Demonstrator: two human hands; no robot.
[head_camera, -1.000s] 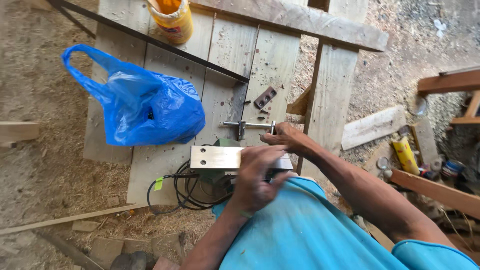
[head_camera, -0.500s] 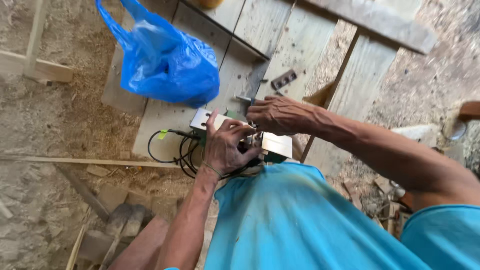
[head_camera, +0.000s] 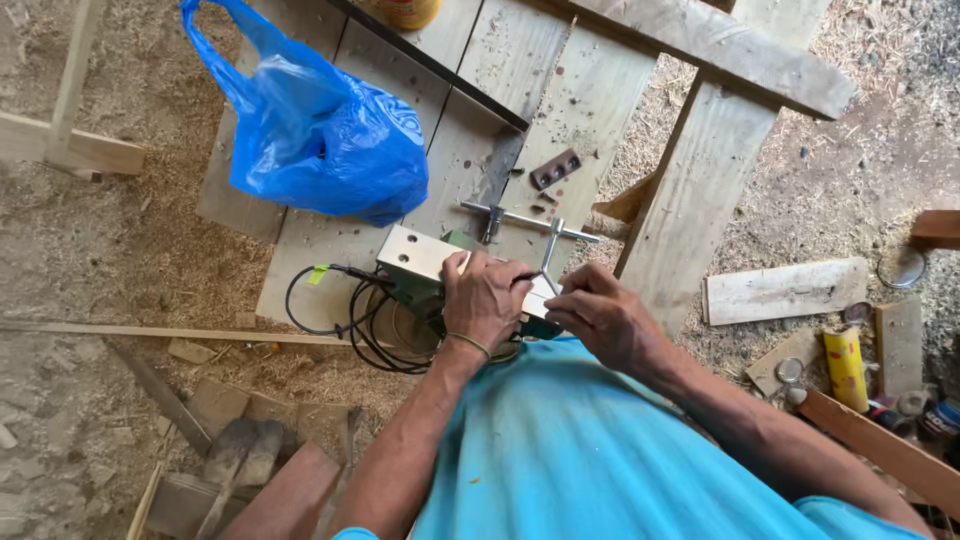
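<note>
wooden planks (head_camera: 560, 90) bear tool (head_camera: 420, 262) lying left-right under hands (head_camera: 545, 305).

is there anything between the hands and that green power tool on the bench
Nothing visible. The left hand rests directly on the green power tool, and the right hand touches it at the edge by the metal T-wrench. The black cord loops off to the side.

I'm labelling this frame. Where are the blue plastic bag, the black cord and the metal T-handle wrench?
blue plastic bag (head_camera: 320, 150), head view, middle of the bag.
black cord (head_camera: 345, 325), head view, coiled loop.
metal T-handle wrench (head_camera: 528, 220), head view, crossbar.
</note>
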